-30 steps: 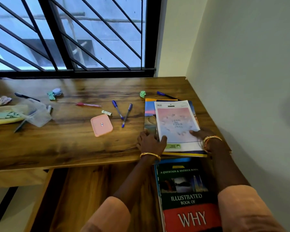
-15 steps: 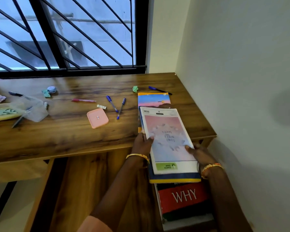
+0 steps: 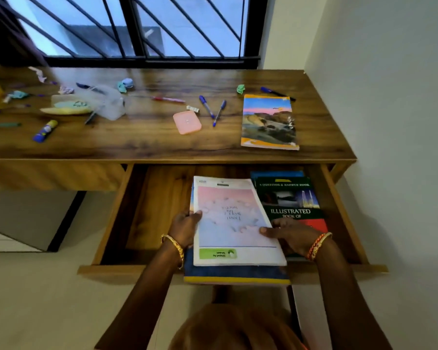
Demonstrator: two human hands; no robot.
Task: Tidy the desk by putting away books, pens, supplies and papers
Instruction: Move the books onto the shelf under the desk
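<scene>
Pink-covered booklet (image 3: 234, 221) atop a blue-and-yellow book (image 3: 237, 276), both over the open drawer (image 3: 142, 210). I saw my left hand (image 3: 185, 228) gripping the stack's left edge, thumb curled on the cover, and my right hand (image 3: 292, 236) gripping its right edge likewise. The "Illustrated Book of" volume (image 3: 292, 198) lay in the drawer, right. On the desk (image 3: 142, 140), far: a landscape-cover book (image 3: 269, 121), pens (image 3: 213, 109), a pink case (image 3: 187, 122).
</scene>
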